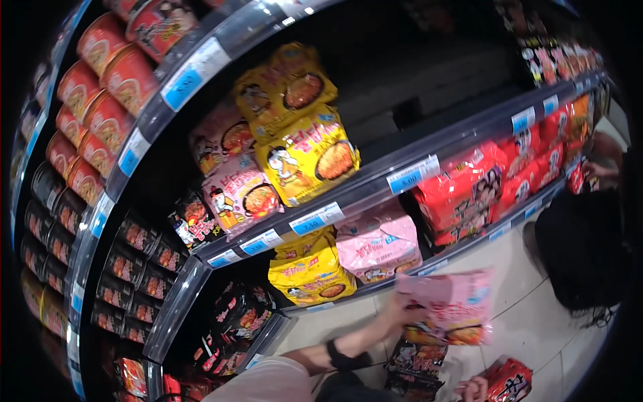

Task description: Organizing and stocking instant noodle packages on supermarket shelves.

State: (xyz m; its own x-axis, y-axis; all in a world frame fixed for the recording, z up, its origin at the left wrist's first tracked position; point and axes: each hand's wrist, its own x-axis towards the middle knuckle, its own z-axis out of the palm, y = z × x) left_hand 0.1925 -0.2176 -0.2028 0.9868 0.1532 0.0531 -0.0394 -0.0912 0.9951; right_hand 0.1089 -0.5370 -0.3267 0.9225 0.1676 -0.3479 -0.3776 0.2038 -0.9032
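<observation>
My left hand (pixel 404 314) grips the left edge of a pink instant-noodle packet (pixel 452 311), held over the floor in front of the lowest shelf. A black band circles that forearm. Below the pink packet are black noodle packets (pixel 417 364), partly covered by it; what supports them is not clear. My right hand (pixel 472 389) shows only as curled fingers at the bottom edge. Beside those fingers is a red noodle packet (pixel 510 379); whether they hold it cannot be made out.
Yellow packets (pixel 311 156) and pink packets (pixel 241 191) stand on the middle shelf. Below are a yellow multipack (pixel 311 276), a pink multipack (pixel 379 243) and red multipacks (pixel 459 186). Noodle cups (pixel 125 75) fill the left shelves. A person in dark clothing (pixel 582 246) is close on the right.
</observation>
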